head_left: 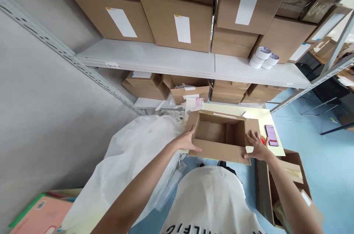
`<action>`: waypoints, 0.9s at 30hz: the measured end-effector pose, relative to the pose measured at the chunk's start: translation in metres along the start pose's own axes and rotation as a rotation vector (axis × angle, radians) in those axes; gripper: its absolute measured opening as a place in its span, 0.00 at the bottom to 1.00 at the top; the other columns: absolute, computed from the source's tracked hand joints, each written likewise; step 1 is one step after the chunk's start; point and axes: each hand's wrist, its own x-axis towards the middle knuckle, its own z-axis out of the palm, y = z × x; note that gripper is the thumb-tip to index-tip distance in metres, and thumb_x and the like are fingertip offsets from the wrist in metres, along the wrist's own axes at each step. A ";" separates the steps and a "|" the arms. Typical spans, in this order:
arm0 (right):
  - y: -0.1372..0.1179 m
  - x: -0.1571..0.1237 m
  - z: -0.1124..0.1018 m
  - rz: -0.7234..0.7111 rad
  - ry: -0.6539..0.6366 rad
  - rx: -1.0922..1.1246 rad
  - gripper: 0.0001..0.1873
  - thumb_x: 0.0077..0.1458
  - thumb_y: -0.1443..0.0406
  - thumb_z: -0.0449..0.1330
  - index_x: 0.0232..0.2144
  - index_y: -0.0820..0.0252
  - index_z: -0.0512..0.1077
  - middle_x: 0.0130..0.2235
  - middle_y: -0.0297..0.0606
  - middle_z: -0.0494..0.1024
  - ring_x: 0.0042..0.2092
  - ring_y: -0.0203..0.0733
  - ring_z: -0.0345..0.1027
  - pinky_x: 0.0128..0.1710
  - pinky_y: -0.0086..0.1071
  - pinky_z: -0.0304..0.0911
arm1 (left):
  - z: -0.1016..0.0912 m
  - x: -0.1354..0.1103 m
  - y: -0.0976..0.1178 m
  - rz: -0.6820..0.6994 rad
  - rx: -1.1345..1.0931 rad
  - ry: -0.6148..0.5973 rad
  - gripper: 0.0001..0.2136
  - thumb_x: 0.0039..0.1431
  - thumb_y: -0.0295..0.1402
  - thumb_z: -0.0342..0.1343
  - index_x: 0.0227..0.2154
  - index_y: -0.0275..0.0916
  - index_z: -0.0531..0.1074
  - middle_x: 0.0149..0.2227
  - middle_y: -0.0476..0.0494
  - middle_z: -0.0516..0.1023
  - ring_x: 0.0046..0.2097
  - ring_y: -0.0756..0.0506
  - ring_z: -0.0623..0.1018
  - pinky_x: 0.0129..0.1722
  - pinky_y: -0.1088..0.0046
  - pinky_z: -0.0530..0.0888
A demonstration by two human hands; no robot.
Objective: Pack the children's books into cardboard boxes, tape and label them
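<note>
An open cardboard box point(219, 149) sits on a pale yellow tabletop with its flaps folded outward, and its inside shows only bare cardboard. My left hand point(188, 141) grips the box's left corner, thumb along the front flap and fingers by the left flap. On the opposite side, my right hand point(257, 146) holds the right flap, its fingers somewhat spread and the thumb at the front flap's corner. Close to that hand lie a phone point(271, 135) with a lit screen and a red round item point(263, 140), partly hidden by my fingers.
Behind the table point(276, 145), a metal shelf point(179, 55) carries several cardboard boxes and white tape rolls point(260, 57). White sheeting point(129, 156) is heaped on the left. A large carton point(262, 193) with smaller boxes stands on the floor at right. Pink folders point(41, 215) lie lower left.
</note>
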 end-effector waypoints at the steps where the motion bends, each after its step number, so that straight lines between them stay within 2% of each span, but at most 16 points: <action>1: -0.006 0.000 0.001 -0.017 -0.012 -0.009 0.51 0.41 0.41 0.66 0.65 0.49 0.61 0.71 0.48 0.52 0.71 0.76 0.35 0.58 0.82 0.29 | 0.009 -0.005 0.000 -0.002 0.076 0.004 0.59 0.15 0.45 0.76 0.61 0.38 0.65 0.68 0.25 0.59 0.69 0.22 0.55 0.65 0.50 0.58; 2: -0.013 0.003 0.001 -0.047 -0.005 -0.008 0.50 0.44 0.42 0.65 0.65 0.50 0.61 0.71 0.48 0.52 0.71 0.74 0.36 0.59 0.80 0.27 | 0.019 -0.010 0.001 -0.011 0.155 0.016 0.64 0.16 0.44 0.76 0.65 0.35 0.59 0.70 0.22 0.52 0.70 0.22 0.50 0.65 0.47 0.55; 4: -0.024 0.013 -0.005 -0.125 0.054 0.021 0.43 0.51 0.44 0.62 0.66 0.52 0.60 0.70 0.49 0.54 0.71 0.68 0.41 0.64 0.74 0.30 | 0.037 -0.017 0.003 -0.036 0.277 0.057 0.66 0.24 0.43 0.75 0.69 0.34 0.47 0.71 0.20 0.44 0.71 0.22 0.45 0.65 0.44 0.53; 6: -0.029 0.030 -0.015 -0.185 0.145 0.049 0.39 0.57 0.48 0.58 0.67 0.53 0.59 0.71 0.48 0.54 0.71 0.62 0.45 0.66 0.67 0.39 | 0.050 -0.020 0.004 -0.048 0.322 0.092 0.65 0.32 0.41 0.73 0.70 0.35 0.39 0.72 0.20 0.40 0.72 0.24 0.44 0.65 0.44 0.53; 9: -0.023 0.063 -0.030 -0.181 0.278 0.040 0.37 0.60 0.52 0.56 0.68 0.54 0.55 0.72 0.47 0.48 0.72 0.61 0.42 0.65 0.63 0.47 | 0.058 -0.020 0.001 -0.047 0.304 0.133 0.64 0.36 0.40 0.72 0.70 0.37 0.33 0.72 0.22 0.40 0.72 0.26 0.45 0.66 0.47 0.54; 11: -0.014 0.086 -0.035 -0.147 0.300 0.028 0.38 0.59 0.53 0.55 0.69 0.53 0.53 0.73 0.47 0.46 0.72 0.62 0.42 0.64 0.64 0.49 | 0.060 -0.019 -0.002 -0.035 0.266 0.155 0.63 0.37 0.38 0.72 0.70 0.38 0.33 0.72 0.23 0.43 0.72 0.27 0.46 0.66 0.48 0.54; 13: -0.007 0.108 -0.036 -0.111 0.250 0.024 0.40 0.58 0.52 0.56 0.69 0.53 0.51 0.72 0.48 0.50 0.71 0.61 0.46 0.64 0.65 0.48 | 0.064 -0.018 -0.002 -0.025 0.215 0.168 0.63 0.37 0.36 0.72 0.70 0.39 0.33 0.72 0.25 0.45 0.72 0.28 0.48 0.67 0.49 0.55; 16: 0.000 0.134 -0.029 -0.043 0.144 0.010 0.40 0.56 0.48 0.58 0.66 0.53 0.56 0.67 0.51 0.61 0.66 0.62 0.56 0.63 0.66 0.47 | 0.075 -0.017 0.002 -0.028 0.143 0.181 0.62 0.37 0.34 0.72 0.70 0.41 0.35 0.72 0.28 0.46 0.72 0.30 0.50 0.68 0.50 0.55; 19: 0.003 0.147 -0.020 -0.017 0.116 -0.020 0.38 0.56 0.46 0.57 0.63 0.57 0.61 0.62 0.53 0.67 0.63 0.62 0.61 0.62 0.66 0.48 | 0.087 -0.016 0.009 -0.055 0.103 0.217 0.62 0.37 0.32 0.72 0.70 0.42 0.36 0.73 0.31 0.45 0.72 0.31 0.50 0.69 0.50 0.54; 24: 0.012 0.153 -0.013 -0.071 0.144 0.022 0.37 0.58 0.46 0.54 0.63 0.58 0.62 0.63 0.54 0.67 0.64 0.62 0.59 0.62 0.62 0.51 | 0.096 -0.019 0.015 -0.132 0.043 0.249 0.61 0.38 0.32 0.72 0.71 0.45 0.37 0.72 0.33 0.48 0.71 0.32 0.53 0.69 0.50 0.56; 27: 0.017 0.155 -0.013 -0.088 0.164 0.041 0.40 0.59 0.43 0.52 0.66 0.57 0.58 0.68 0.53 0.59 0.68 0.66 0.51 0.62 0.66 0.47 | 0.092 -0.022 0.013 -0.135 0.000 0.244 0.61 0.37 0.34 0.73 0.71 0.47 0.39 0.72 0.35 0.50 0.71 0.32 0.54 0.69 0.50 0.57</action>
